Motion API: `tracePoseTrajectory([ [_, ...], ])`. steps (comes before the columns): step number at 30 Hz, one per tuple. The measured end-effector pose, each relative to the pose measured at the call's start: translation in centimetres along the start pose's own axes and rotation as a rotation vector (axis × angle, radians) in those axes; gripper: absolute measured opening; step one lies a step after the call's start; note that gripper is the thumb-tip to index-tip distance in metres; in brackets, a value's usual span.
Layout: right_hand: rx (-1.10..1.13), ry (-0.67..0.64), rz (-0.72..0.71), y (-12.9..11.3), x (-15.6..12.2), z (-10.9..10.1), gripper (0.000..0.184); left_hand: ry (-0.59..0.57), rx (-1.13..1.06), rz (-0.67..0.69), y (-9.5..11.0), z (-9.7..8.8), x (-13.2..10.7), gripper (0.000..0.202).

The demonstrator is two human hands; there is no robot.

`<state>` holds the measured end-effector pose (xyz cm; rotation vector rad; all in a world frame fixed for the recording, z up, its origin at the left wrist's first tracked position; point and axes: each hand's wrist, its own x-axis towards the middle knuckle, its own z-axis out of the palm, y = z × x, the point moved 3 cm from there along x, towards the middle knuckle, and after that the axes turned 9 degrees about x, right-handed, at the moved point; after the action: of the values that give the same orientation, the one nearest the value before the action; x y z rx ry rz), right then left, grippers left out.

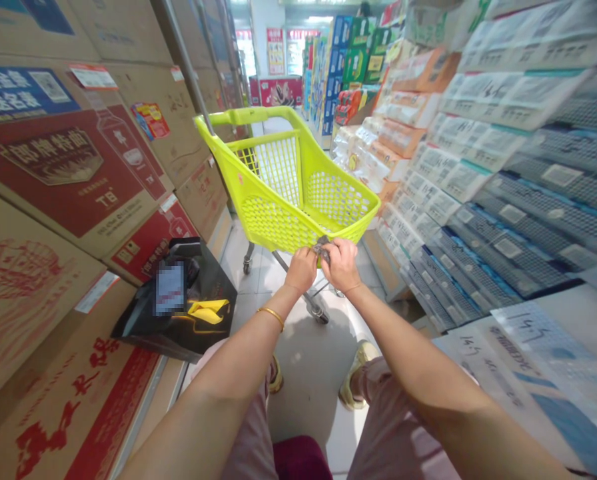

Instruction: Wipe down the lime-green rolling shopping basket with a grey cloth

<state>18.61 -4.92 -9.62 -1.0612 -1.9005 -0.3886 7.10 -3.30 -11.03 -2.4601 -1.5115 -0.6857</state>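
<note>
A lime-green shopping cart (273, 223) with an empty perforated basket stands in the aisle in front of me. At the basket's near rim, a crumpled dark grey cloth (323, 247) is bunched between my two hands. My left hand (302, 268) closes on the cloth's left side, just below the rim. From the right, my right hand (342, 264) grips the cloth with its fingers curled against the rim. The palms and the cloth's underside are hidden.
Stacked cartons (68, 167) wall the left side, with a black bag (213, 280) leaning against them. Packs of tissue paper (478, 147) rise in piles on the right. Between my feet is a maroon surface (301, 457). Green boxes (361, 50) stand farther back.
</note>
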Motion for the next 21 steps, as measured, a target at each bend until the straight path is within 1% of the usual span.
tracePoseTrajectory([
  [3,-0.027,-0.022,-0.009,0.3,0.3,0.1,0.023,-0.006,-0.013,-0.002,-0.1,0.4,0.7,0.023],
  [6,-0.045,-0.054,-0.014,0.8,0.3,0.7,0.022,0.005,-0.033,-0.019,-0.3,0.7,1.0,0.023],
  [10,-0.070,-0.110,0.019,1.7,-0.9,2.3,0.020,0.000,-0.019,-0.005,-0.4,1.0,1.1,0.026],
  [13,-0.070,-0.165,0.032,2.0,-2.3,3.4,0.021,0.000,-0.017,-0.035,-0.7,0.9,1.1,0.028],
  [16,-0.065,-0.287,-0.020,1.8,-3.9,4.2,0.022,-0.010,-0.020,-0.067,-1.0,0.6,1.0,0.026],
  [18,-0.071,-0.350,-0.081,1.5,-4.6,4.5,0.022,-0.031,-0.014,-0.056,-1.1,0.4,0.8,0.023],
  [19,-0.076,-0.358,-0.108,1.3,-4.8,4.5,0.022,-0.043,-0.011,-0.047,-1.2,0.3,0.8,0.022],
  [21,-0.088,-0.326,-0.138,1.0,-4.6,4.3,0.022,-0.062,-0.003,-0.034,-1.3,0.0,0.7,0.022],
])
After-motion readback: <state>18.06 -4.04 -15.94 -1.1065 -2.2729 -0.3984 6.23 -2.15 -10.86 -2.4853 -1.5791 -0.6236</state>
